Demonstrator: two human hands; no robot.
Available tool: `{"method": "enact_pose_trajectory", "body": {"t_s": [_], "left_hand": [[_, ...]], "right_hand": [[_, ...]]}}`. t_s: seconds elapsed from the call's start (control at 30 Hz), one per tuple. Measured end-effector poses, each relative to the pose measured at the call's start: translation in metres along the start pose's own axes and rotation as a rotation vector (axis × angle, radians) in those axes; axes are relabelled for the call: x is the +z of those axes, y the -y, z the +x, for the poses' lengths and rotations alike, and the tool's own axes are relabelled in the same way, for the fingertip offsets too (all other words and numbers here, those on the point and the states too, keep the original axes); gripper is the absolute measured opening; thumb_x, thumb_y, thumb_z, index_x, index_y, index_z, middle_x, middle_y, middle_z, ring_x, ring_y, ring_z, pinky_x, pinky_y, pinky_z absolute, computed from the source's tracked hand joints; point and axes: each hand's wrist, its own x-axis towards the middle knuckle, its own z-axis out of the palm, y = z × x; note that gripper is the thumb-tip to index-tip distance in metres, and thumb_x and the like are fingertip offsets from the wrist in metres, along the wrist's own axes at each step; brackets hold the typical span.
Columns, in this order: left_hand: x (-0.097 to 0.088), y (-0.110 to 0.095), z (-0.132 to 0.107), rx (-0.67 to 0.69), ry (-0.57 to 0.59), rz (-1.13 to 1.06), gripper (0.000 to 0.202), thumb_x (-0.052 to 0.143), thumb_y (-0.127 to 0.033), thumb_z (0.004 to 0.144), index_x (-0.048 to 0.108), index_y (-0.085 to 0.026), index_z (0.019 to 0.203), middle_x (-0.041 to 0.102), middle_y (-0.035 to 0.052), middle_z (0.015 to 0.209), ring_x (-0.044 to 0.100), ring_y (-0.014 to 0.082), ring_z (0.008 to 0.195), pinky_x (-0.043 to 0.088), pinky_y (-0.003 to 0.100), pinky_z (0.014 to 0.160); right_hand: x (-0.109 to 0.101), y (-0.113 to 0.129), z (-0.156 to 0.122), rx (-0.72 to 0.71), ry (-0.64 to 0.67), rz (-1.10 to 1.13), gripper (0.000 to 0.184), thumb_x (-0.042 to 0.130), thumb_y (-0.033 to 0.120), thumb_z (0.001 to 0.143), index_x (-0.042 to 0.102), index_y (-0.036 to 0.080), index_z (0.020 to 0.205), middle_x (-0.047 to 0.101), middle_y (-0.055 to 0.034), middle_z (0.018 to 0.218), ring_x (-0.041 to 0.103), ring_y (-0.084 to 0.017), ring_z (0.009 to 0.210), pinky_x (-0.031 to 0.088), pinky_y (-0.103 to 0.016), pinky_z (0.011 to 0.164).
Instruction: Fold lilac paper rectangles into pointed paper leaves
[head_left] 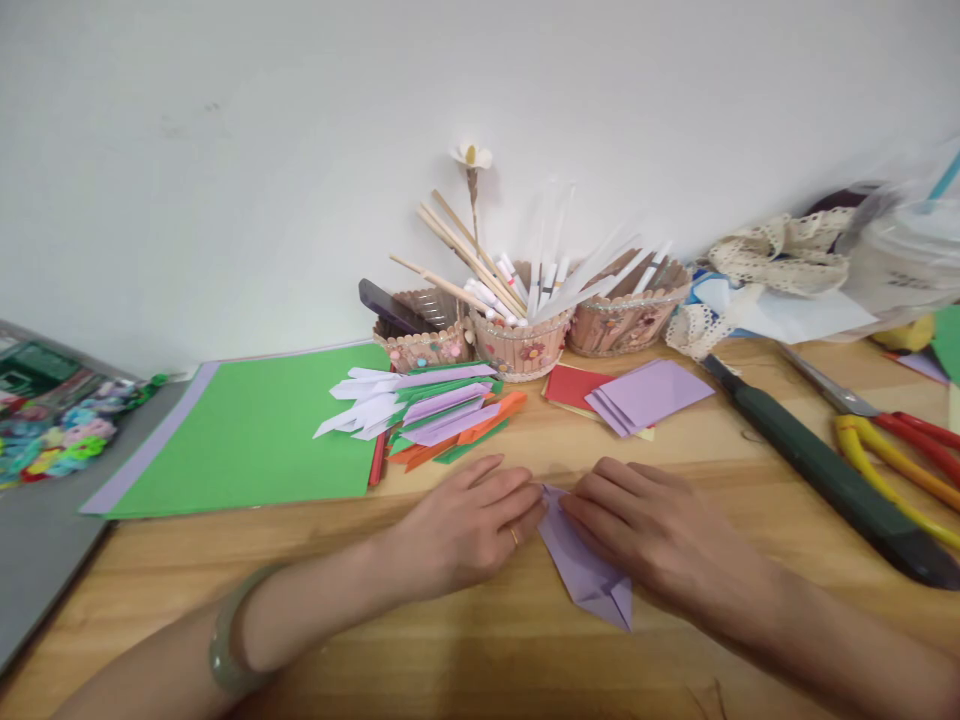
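Observation:
A purple folded paper (581, 565) lies on the wooden table in front of me, with creases and a pointed flap at its near end. My left hand (469, 530) is at its far left corner, fingers bent together and tips at the edge. Over its upper right side rests my right hand (649, 530), the fingers closed on the paper and hiding part of it. Just beyond my hands are a pile of folded paper pieces (442, 405) in white, purple, green and orange, and a small stack of purple paper rectangles (652, 395) partly over red paper (574, 385).
Green paper sheets (262, 430) lie at the left. Decorated wooden-stick baskets (525, 345) hold sticks and pens along the wall. At the right are a dark green-handled tool (817, 460), scissors (847, 400), a yellow-handled tool (862, 470) and lace ribbon (780, 255).

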Motion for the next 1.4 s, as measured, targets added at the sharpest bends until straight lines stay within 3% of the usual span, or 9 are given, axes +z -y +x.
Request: {"method": "enact_pose_trajectory", "body": {"t_s": [0.17, 0.43, 1.17, 1.27, 1.4], "left_hand": [[0.000, 0.000, 0.000, 0.003, -0.033, -0.018, 0.025, 0.038, -0.011, 0.098, 0.060, -0.009, 0.110, 0.067, 0.0075, 0.106, 0.057, 0.0198, 0.101, 0.045, 0.039, 0.092], [-0.006, 0.000, 0.003, 0.012, 0.046, 0.001, 0.027, 0.035, -0.013, 0.099, 0.057, -0.013, 0.114, 0.066, 0.0072, 0.107, 0.058, 0.0187, 0.100, 0.047, 0.039, 0.091], [0.001, -0.001, 0.001, 0.001, 0.056, -0.020, 0.024, 0.044, -0.015, 0.097, 0.054, -0.012, 0.119, 0.062, 0.0084, 0.108, 0.055, 0.0213, 0.104, 0.044, 0.040, 0.092], [0.002, -0.005, 0.006, -0.067, 0.002, -0.051, 0.022, 0.039, -0.018, 0.099, 0.058, -0.014, 0.109, 0.064, 0.0050, 0.099, 0.058, 0.0183, 0.097, 0.047, 0.036, 0.089], [0.006, -0.010, 0.011, -0.326, -0.078, -0.171, 0.035, 0.033, -0.036, 0.101, 0.058, -0.013, 0.095, 0.063, 0.0054, 0.094, 0.058, 0.0150, 0.093, 0.049, 0.029, 0.089]], "right_hand": [[-0.002, 0.002, 0.001, 0.007, 0.049, -0.024, 0.025, 0.040, 0.011, 0.093, 0.061, 0.014, 0.081, 0.057, -0.0061, 0.075, 0.046, -0.019, 0.068, 0.036, -0.031, 0.057], [0.000, 0.002, -0.002, 0.021, 0.061, 0.015, 0.018, 0.044, 0.011, 0.091, 0.061, 0.013, 0.086, 0.058, -0.0062, 0.078, 0.049, -0.019, 0.070, 0.040, -0.031, 0.060], [-0.001, 0.001, -0.001, 0.036, 0.019, 0.078, 0.023, 0.041, 0.012, 0.093, 0.062, 0.014, 0.085, 0.058, -0.0055, 0.076, 0.051, -0.017, 0.066, 0.042, -0.029, 0.058], [-0.001, 0.000, -0.001, 0.098, 0.033, 0.171, 0.021, 0.043, 0.015, 0.092, 0.063, 0.014, 0.086, 0.058, -0.0051, 0.076, 0.052, -0.017, 0.067, 0.043, -0.029, 0.058], [-0.004, -0.003, 0.000, 0.138, 0.040, 0.265, 0.024, 0.042, 0.015, 0.091, 0.065, 0.015, 0.096, 0.059, -0.0059, 0.079, 0.055, -0.016, 0.069, 0.044, -0.028, 0.060]]}}
